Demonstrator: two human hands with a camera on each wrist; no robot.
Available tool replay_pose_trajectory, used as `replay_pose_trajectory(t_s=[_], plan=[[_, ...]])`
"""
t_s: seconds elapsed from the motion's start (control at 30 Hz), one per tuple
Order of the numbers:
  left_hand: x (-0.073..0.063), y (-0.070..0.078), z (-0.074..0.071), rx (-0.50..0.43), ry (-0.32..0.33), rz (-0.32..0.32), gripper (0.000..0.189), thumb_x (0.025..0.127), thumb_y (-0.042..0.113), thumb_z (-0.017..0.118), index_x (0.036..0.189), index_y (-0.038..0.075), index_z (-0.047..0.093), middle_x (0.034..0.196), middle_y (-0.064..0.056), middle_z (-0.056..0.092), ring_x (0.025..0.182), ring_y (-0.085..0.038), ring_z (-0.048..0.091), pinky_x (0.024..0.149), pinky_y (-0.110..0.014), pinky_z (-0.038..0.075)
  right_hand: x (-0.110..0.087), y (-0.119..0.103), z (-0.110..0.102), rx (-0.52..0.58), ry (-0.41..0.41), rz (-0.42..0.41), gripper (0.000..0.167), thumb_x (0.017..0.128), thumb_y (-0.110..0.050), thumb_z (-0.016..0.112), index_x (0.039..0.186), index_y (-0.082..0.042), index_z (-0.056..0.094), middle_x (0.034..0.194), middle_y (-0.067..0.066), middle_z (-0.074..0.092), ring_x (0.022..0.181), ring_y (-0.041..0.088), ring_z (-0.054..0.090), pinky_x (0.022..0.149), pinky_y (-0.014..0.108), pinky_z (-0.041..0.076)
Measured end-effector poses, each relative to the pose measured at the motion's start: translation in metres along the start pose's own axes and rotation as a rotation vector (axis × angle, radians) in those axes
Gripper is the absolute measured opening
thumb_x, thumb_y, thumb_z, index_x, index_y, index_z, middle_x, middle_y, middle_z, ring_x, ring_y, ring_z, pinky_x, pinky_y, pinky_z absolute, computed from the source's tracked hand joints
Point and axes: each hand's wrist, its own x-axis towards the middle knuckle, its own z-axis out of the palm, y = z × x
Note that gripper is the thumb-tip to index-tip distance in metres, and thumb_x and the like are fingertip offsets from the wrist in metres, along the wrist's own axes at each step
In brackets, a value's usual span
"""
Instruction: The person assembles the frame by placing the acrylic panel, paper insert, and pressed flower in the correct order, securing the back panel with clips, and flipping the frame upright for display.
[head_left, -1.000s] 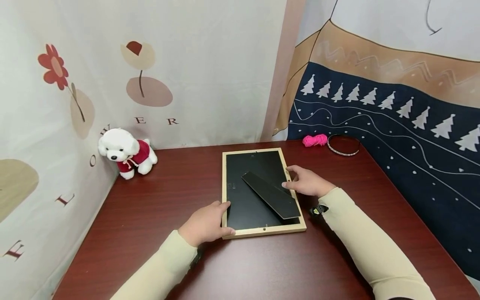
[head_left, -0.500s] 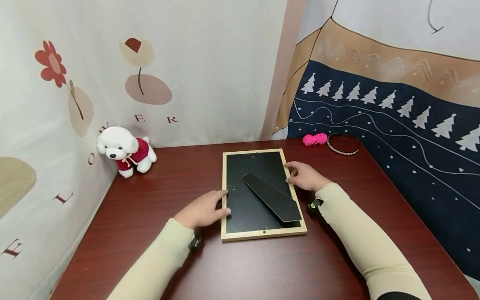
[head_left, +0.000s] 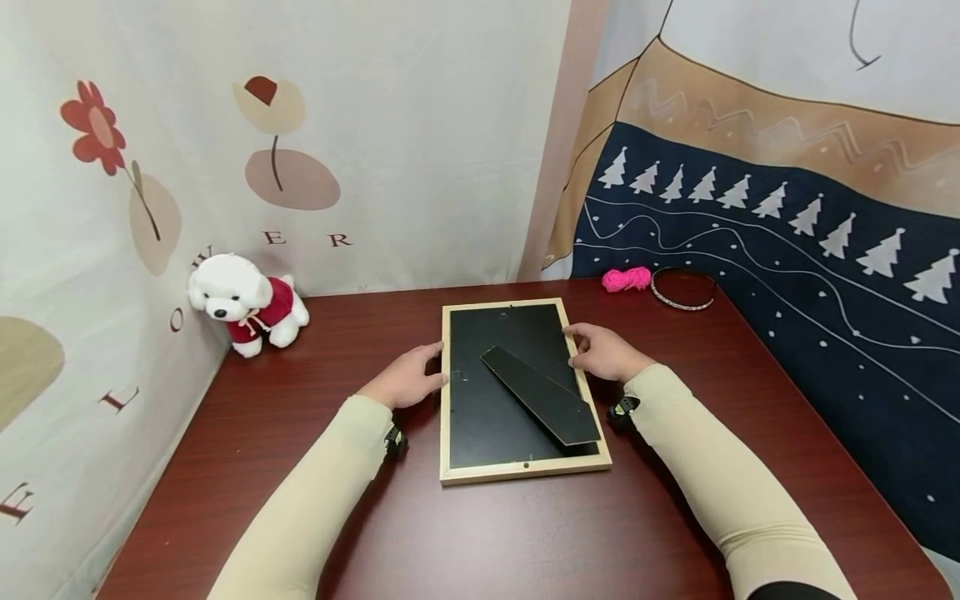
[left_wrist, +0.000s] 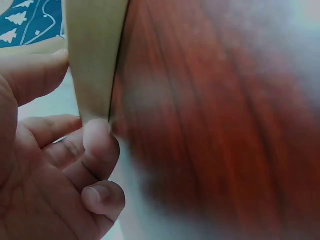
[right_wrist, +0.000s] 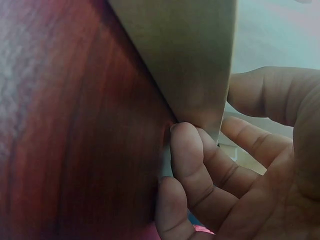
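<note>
A picture frame (head_left: 445,417) with a pale wooden border lies back side up on the table. Across its black backing, the slanted stand leg (head_left: 540,396) points toward the lower right corner. My left hand (head_left: 405,379) holds the left border about midway up; in the left wrist view its thumb (left_wrist: 40,75) is on the upper edge and its fingertips are against the side. On the opposite border, my right hand (head_left: 606,352) grips the upper half. Curled fingertips (right_wrist: 187,145) meet the wooden side in the right wrist view, near the tabletop.
A white plush dog (head_left: 247,304) in a red top sits at the back left of the dark red table (head_left: 517,542). Pink yarn (head_left: 626,279) and a thin headband-like hoop (head_left: 681,306) lie at the back right. Printed curtains (head_left: 420,167) hang behind.
My left hand has slid from the lower left corner up along the left border. The right hand has shifted slightly up its border, its thumb drawn back to the edge. The frame has barely moved.
</note>
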Motion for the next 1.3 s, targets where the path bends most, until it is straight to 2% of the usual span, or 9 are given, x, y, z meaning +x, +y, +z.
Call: replay_pose_trajectory(t_s=[0.1,0.17,0.27,0.33,0.5,0.67,0.9,1.1,1.3], plan=[[0.004,0.0,0.0,-0.002,-0.006,-0.022,0.075,0.106,0.023,0.063,0.166,-0.001,0.025,0.17,-0.022,0.031,0.158,-0.039,0.028,0.126,-0.055,0.029,0.002,-0.002,0.001,-0.037,-0.018,-0.011,0.058,0.096,-0.01,0.069,0.151,-0.002,0.054,0.113,0.016,0.065,0.094,0.028,0.058,0.079,0.039,0.053],[0.005,0.0,0.0,-0.01,-0.008,-0.034,0.075,0.106,0.023,0.063,0.167,0.0,0.024,0.171,-0.021,0.03,0.158,-0.038,0.027,0.126,-0.055,0.028,0.003,-0.004,0.001,-0.094,-0.025,-0.023,0.056,0.096,-0.01,0.066,0.151,-0.002,0.055,0.123,0.018,0.067,0.104,0.029,0.06,0.092,0.044,0.055],[0.007,0.0,0.0,-0.024,-0.006,-0.044,0.075,0.105,0.022,0.063,0.167,0.001,0.025,0.171,-0.02,0.029,0.158,-0.038,0.027,0.126,-0.054,0.029,0.003,-0.013,0.001,-0.189,-0.031,-0.022,0.053,0.098,-0.01,0.06,0.15,0.0,0.056,0.14,0.02,0.065,0.117,0.031,0.059,0.109,0.051,0.049],[0.009,0.0,0.001,-0.034,-0.004,-0.047,0.075,0.105,0.022,0.063,0.167,0.001,0.026,0.171,-0.02,0.029,0.158,-0.038,0.027,0.126,-0.055,0.029,0.003,-0.017,0.0,-0.25,-0.028,-0.02,0.051,0.099,-0.01,0.056,0.149,0.0,0.057,0.147,0.02,0.062,0.12,0.031,0.06,0.115,0.053,0.046],[0.014,0.0,0.002,-0.013,0.008,-0.047,0.076,0.105,0.023,0.063,0.166,-0.001,0.026,0.171,-0.021,0.03,0.158,-0.038,0.029,0.126,-0.054,0.03,0.004,-0.017,-0.003,-0.3,-0.031,-0.017,0.046,0.103,-0.009,0.054,0.148,-0.002,0.059,0.143,0.02,0.064,0.115,0.03,0.06,0.111,0.05,0.049],[0.018,0.003,0.0,0.014,0.012,-0.049,0.075,0.106,0.024,0.061,0.167,0.0,0.023,0.171,-0.021,0.029,0.158,-0.039,0.029,0.126,-0.054,0.029,0.005,-0.008,-0.005,-0.217,-0.032,-0.002,0.048,0.103,-0.009,0.06,0.151,-0.007,0.057,0.137,0.019,0.065,0.116,0.031,0.06,0.11,0.052,0.049],[0.025,0.006,-0.003,0.014,-0.011,-0.066,0.072,0.108,0.02,0.056,0.168,0.004,0.021,0.172,-0.021,0.026,0.159,-0.04,0.025,0.126,-0.056,0.028,0.006,-0.001,-0.006,-0.128,-0.028,0.03,0.059,0.102,-0.011,0.065,0.158,-0.007,0.046,0.124,0.017,0.067,0.101,0.029,0.062,0.087,0.043,0.055],[0.026,0.008,-0.003,-0.01,0.0,-0.061,0.071,0.107,0.018,0.057,0.167,0.001,0.023,0.171,-0.021,0.028,0.158,-0.039,0.028,0.126,-0.055,0.029,0.006,0.001,-0.008,-0.108,-0.041,0.041,0.058,0.103,-0.011,0.064,0.158,-0.006,0.047,0.137,0.019,0.064,0.114,0.032,0.061,0.099,0.048,0.054],[0.028,0.01,-0.004,0.001,0.006,-0.06,0.071,0.106,0.017,0.059,0.165,0.0,0.025,0.17,-0.022,0.03,0.157,-0.038,0.031,0.126,-0.054,0.03,0.006,0.001,-0.007,-0.097,-0.041,0.044,0.058,0.103,-0.012,0.065,0.158,-0.007,0.047,0.139,0.019,0.063,0.112,0.032,0.062,0.099,0.048,0.054]])
